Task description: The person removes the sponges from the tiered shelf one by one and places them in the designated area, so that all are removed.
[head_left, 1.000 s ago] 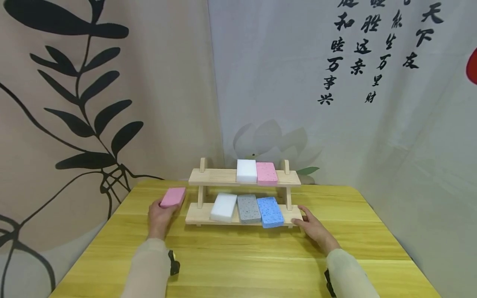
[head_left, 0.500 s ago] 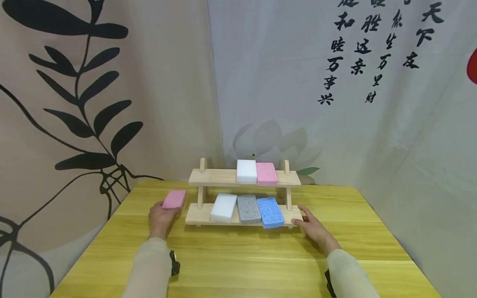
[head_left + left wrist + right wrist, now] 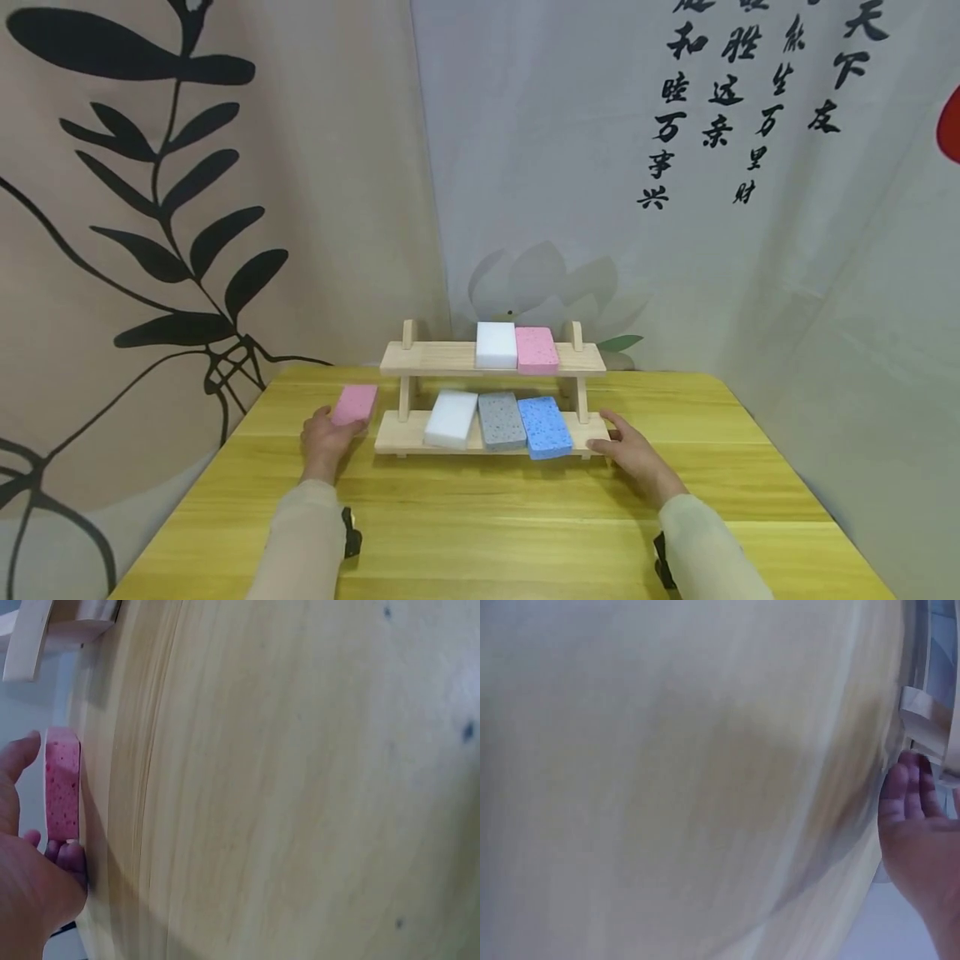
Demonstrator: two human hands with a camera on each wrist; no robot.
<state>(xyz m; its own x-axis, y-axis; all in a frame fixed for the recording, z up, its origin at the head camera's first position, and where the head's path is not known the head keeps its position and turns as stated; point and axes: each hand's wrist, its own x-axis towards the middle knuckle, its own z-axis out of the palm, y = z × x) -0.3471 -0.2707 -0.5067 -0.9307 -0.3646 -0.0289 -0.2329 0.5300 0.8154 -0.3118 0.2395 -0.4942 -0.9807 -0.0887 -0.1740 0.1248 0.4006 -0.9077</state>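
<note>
On the left of the tabletop lies a pink sponge (image 3: 356,405), its porous side facing the left wrist camera. My left hand (image 3: 327,440) is around its near left corner. In the left wrist view, fingertips (image 3: 69,856) are at one end of the sponge, while the thumb stands slightly apart above it. To the right is a two-tier wooden rack (image 3: 427,357). My right hand (image 3: 637,458) holds the right end of its lower shelf, thumb at the front edge and fingers behind. In the right wrist view, the fingers (image 3: 911,791) reach the rack's end.
On the upper shelf sit a white sponge (image 3: 496,345) and a second pink sponge (image 3: 536,350). The lower one carries another white sponge (image 3: 451,419), a grey sponge (image 3: 502,421) and a blue sponge (image 3: 545,427). A printed cloth (image 3: 360,167) hangs behind the wooden table (image 3: 480,533).
The left hand's pink sponge has gone from tilted and raised to flat on the table, and the left thumb has loosened from it. My right hand stays at the rack's end.
</note>
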